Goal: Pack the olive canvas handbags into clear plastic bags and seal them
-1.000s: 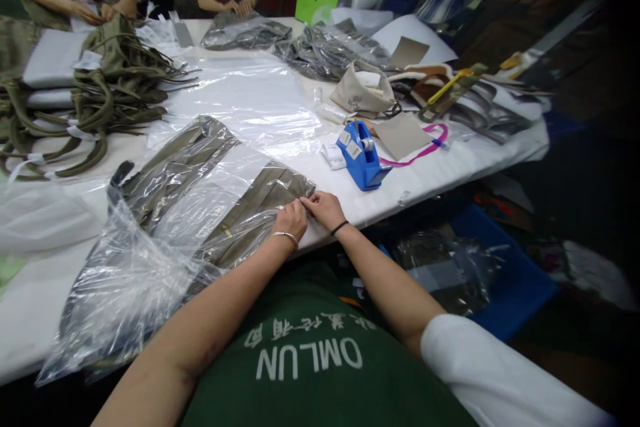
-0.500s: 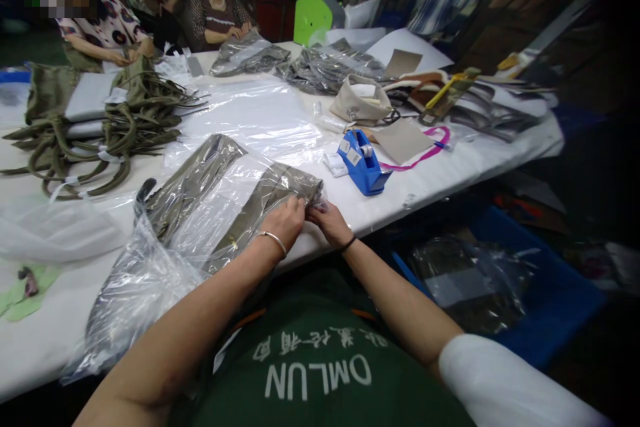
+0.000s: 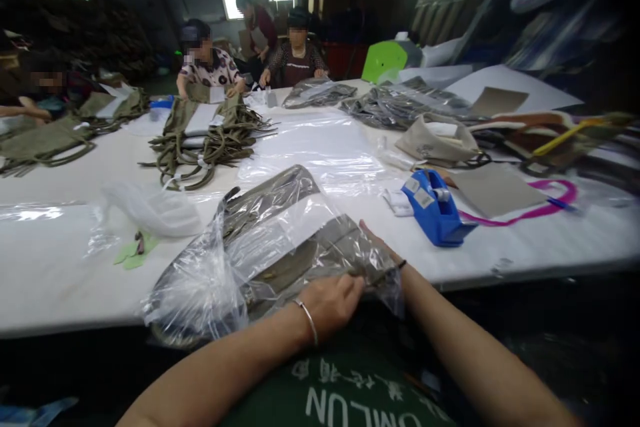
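An olive-green cloth bag [image 3: 285, 263] with a pale white band across it lies in a clear plastic bag on the near edge of the table. The plastic [image 3: 205, 283] is bunched and crinkled at its left end. My left hand [image 3: 333, 303], with a bangle at the wrist, is closed on the near edge of the wrapped bag, fingers curled. At the right end, my right hand [image 3: 381, 241] holds the bag from the far side. Its fingers are mostly behind the package; one fingertip shows above the edge. A blue tape dispenser [image 3: 437, 213] stands right of it.
Flat clear plastic bags [image 3: 315, 150] lie beyond the package. Stacked olive bags [image 3: 200, 140] are at the back left, wrapped ones [image 3: 400, 103] at the back right. A beige pouch [image 3: 435, 140], grey card [image 3: 495, 190] and pink ribbon [image 3: 567, 197] lie rightward. Several people sit or stand across the table.
My view has lifted and turned left. The right end of the wrapped bag is now nearer my body, and my right hand has gone from the near corner to behind that end.
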A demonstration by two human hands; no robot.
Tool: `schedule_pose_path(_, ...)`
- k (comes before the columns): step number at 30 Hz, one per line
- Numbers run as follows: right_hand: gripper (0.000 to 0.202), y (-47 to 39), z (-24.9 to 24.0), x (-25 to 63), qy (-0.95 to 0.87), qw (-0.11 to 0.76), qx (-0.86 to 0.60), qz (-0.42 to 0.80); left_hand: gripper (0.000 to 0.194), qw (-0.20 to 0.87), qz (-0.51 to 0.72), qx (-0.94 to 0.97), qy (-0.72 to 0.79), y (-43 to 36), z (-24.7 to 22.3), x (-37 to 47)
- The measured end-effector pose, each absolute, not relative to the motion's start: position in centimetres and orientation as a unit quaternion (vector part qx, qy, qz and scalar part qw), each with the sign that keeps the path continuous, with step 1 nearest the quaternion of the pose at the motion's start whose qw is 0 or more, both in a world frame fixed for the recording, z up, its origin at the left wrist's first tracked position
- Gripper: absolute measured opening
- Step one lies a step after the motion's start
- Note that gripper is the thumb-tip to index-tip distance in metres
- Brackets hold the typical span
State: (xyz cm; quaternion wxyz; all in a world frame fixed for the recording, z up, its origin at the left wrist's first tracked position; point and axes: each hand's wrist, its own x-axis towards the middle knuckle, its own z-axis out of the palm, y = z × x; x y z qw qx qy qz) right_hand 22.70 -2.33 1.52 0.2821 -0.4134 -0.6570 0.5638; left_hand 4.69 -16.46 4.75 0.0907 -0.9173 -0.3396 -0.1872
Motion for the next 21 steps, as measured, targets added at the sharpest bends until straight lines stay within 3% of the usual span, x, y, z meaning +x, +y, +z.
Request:
schedule_pose_path(2,0.063,-0.7,1.7,21.9,-0.601,0.238,-0.427,0.632,0.030,0.065,-0.145,-0.938,-0.308,-17.9,2.7,5.6)
schedule_pose_path(5,0.047,0.8,2.8,19.5,-0.512,0.199,-0.468,0.692,0.026,0.055,-0.110,-0.952,-0.281,-18.7,0.4,6.3)
schedule_pose_path(9,0.046,-1.2,7.1,18.2,-0.598,0.314,-0.448,0.585,0.025,0.060,-0.090,-0.954,-0.281,-18.2,0.2,5.5)
schedule_pose_path(14,0.047,-5.4,12.2,22.8,-0.592,0.443,-0.445,0.506,0.022,0.072,-0.065,-0.972,-0.216,-16.0,3.9,4.8)
schedule_pose_path(18,0.051,-4.8,11.6,23.9,-0.480,0.601,-0.448,0.455,0.020,0.078,-0.043,-0.984,-0.153,-12.5,7.3,2.0)
schedule_pose_path(21,0.055,-4.7,7.9,20.5,-0.395,0.643,-0.438,0.489,0.026,0.036,-0.005,-0.982,-0.186,-11.4,8.1,-4.5)
